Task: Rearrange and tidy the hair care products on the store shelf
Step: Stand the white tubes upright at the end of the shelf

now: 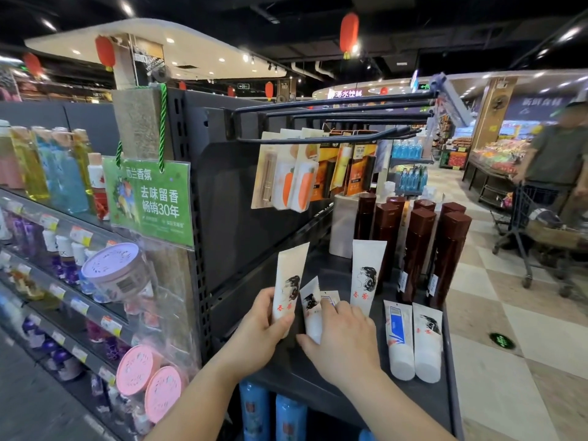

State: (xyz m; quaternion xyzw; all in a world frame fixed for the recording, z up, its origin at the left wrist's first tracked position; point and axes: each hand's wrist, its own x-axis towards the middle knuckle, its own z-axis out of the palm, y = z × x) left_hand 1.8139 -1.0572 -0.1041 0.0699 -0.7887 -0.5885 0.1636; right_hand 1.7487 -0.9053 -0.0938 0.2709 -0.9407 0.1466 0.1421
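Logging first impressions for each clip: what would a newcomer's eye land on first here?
Two hands at centre bottom: the left hand holds a white tube upright, the right hand rests on a smaller tube. Behind stand dark brown bottles; to the left hangs a green sign.

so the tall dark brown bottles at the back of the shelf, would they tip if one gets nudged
Probably, yes. The dark brown bottles are tall and narrow and stand upright, so a push near the cap would likely topple one. They stand packed close together, so one falling could knock its neighbours. The white tubes lying flat in front might get hit too.
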